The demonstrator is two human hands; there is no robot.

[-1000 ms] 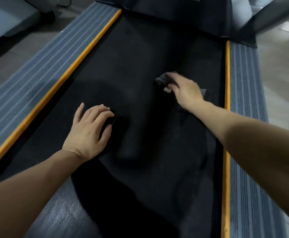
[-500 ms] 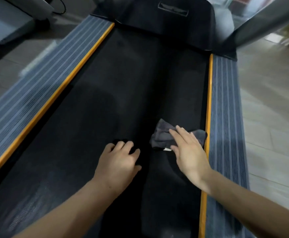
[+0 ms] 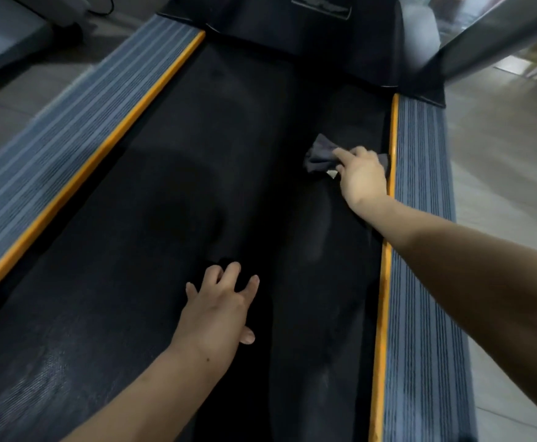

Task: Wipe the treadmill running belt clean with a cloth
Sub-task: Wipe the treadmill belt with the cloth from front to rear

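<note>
Pressing flat on a dark grey cloth [image 3: 319, 154], the right hand [image 3: 361, 177] has its fingers stretched forward over the fabric rather than curled round it; the grip is an open palm-down press, and whether the thumb pinches any fold underneath cannot be told from this angle. A small pale tag shows at the cloth's near edge, just by the hand. The cloth lies bunched on the running belt [image 3: 171, 193], towards the far right part of it, its right end reaching close beside the orange strip [image 3: 392, 154] that edges the belt on that side.

Nearer and more central, the left hand [image 3: 219, 314] rests palm down on the belt with fingers spread, its grip open and holding nothing. Both bare forearms reach in from the near edge of the view.

The belt is black with faint lighter smears in places. Outside each orange strip runs a grey ribbed side rail [image 3: 420, 250], one on the left and one on the right. At the far end the belt meets a black motor cover [image 3: 308, 33]. A pale tiled floor [image 3: 500, 186] lies to the right of the treadmill
</note>
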